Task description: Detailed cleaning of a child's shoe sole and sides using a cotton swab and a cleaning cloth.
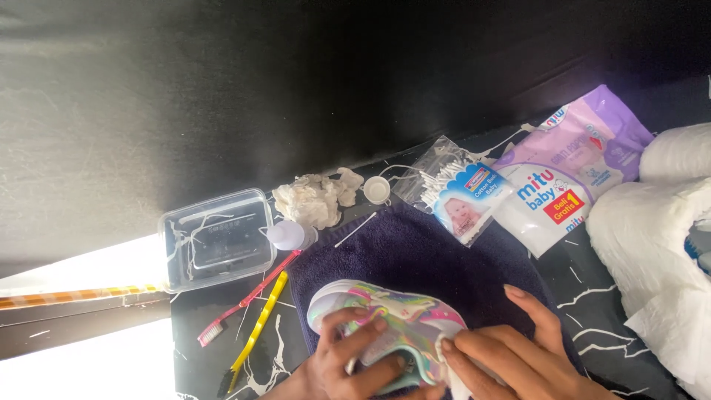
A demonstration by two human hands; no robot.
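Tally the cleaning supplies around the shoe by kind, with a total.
Toothbrushes: 2, one red, one yellow
Wipe packs: 1
Cotton bud bags: 1
Loose cotton buds: 1
Squeeze bottles: 1
Clear plastic tubs: 1
Total: 7

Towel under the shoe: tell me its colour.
The towel is dark purple, plain with no pattern; the head view shows it.

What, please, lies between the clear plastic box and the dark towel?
In the head view, a small white bottle, a red toothbrush and a yellow toothbrush.
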